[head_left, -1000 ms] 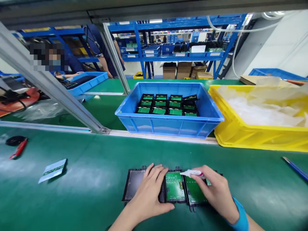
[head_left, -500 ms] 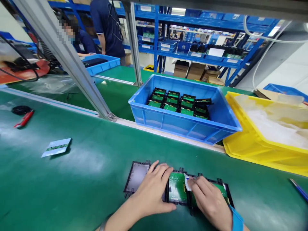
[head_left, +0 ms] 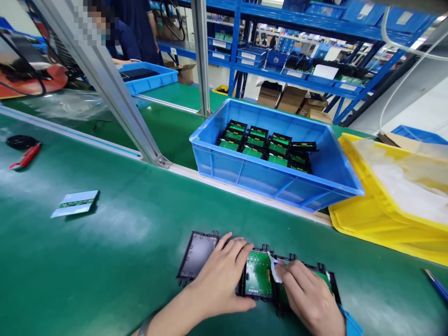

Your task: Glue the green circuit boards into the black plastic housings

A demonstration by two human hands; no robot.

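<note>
Green belt surface [head_left: 115, 261] carries everything. On it: row of black frames with green boards [head_left: 257, 280] at near edge; pale card [head_left: 75, 203] left; red-handled cutter [head_left: 24, 156] and black disc [head_left: 20, 141] far left; blue pen [head_left: 436, 283] right edge.

No readable text anywhere. White labels on the bins of the blue shelf [head_left: 297, 74], behind the blue crate [head_left: 276, 182], too small and blurred to read.

left hand [head_left: 219, 280] on black tray [head_left: 198, 254], blue bin [head_left: 266, 179]
</note>
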